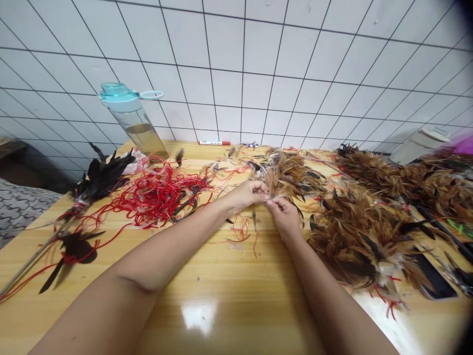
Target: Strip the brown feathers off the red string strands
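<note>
l hand [246, 195], r hand [284, 217] fingers pinched on brown feathers [286, 175]; red string tangle [155, 195], water bottle [135, 118] nearby

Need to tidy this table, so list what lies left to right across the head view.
black feather bunch → red string tangle → left hand → right hand → brown feather pile

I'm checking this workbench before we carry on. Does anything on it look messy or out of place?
The red string stands out: it lies in a loose tangle on the wooden table beside the black feathers, with stray strands running into the brown feathers instead of being wound up.
</note>
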`<state>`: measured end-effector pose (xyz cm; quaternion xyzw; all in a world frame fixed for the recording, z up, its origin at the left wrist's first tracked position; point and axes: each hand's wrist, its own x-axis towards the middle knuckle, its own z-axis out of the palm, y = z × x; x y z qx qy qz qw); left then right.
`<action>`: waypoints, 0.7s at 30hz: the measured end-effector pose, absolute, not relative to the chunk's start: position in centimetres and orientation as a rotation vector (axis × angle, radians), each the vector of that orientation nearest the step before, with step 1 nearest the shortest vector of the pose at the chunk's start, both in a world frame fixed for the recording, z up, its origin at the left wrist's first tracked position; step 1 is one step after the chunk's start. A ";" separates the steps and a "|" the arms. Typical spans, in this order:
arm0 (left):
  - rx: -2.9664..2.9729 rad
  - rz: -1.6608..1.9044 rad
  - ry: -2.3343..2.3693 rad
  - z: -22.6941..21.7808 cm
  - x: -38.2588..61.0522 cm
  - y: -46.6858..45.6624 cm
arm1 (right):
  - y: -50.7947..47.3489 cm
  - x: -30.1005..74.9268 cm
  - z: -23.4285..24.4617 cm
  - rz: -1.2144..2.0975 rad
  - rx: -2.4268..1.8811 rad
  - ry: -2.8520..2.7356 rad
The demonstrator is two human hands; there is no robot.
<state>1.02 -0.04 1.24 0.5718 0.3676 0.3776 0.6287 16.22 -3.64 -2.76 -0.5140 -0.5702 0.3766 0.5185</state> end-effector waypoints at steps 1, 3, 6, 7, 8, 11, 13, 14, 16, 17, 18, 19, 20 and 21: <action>1.292 0.852 0.829 1.3 1.0 0.0 | -3.6 16.3 -2.8 0.908 -1.230 -1.372; 1.254 0.842 0.820 1.3 0.9 0.0 | -3.6 16.3 -2.9 0.932 -1.228 -1.385; 1.223 0.837 0.830 1.5 0.9 -0.2 | -3.6 16.4 -2.8 0.961 -1.217 -1.418; 1.231 0.830 0.828 1.5 1.0 -0.3 | -3.6 16.4 -2.7 0.961 -1.213 -1.434; 1.244 0.822 0.821 1.6 1.0 -0.4 | -3.7 16.4 -2.5 0.959 -1.207 -1.456; 1.279 0.847 0.795 1.7 1.1 -0.4 | -3.8 16.5 -2.2 0.937 -1.202 -1.518; 1.310 0.965 0.843 1.6 0.8 0.3 | -3.8 16.5 -2.1 0.912 -1.218 -1.518; 1.339 1.051 0.908 1.4 0.4 0.8 | -3.8 16.5 -2.1 0.900 -1.229 -1.504; 1.435 1.212 1.109 1.0 -0.8 2.1 | -3.8 16.5 -2.2 0.890 -1.244 -1.460; 1.495 1.260 1.235 0.7 -1.5 2.8 | -3.8 16.5 -2.2 0.896 -1.246 -1.438; 1.580 1.259 1.349 0.3 -2.2 3.5 | -3.8 16.5 -2.3 0.905 -1.247 -1.417; 1.683 1.223 1.451 0.0 -2.9 4.0 | -3.8 16.4 -2.3 0.916 -1.245 -1.395; 1.794 1.165 1.533 -0.3 -3.4 4.4 | -3.8 16.4 -2.3 0.926 -1.242 -1.373; 1.910 1.086 1.595 -0.6 -3.7 4.6 | -3.8 16.4 -2.3 0.929 -1.240 -1.354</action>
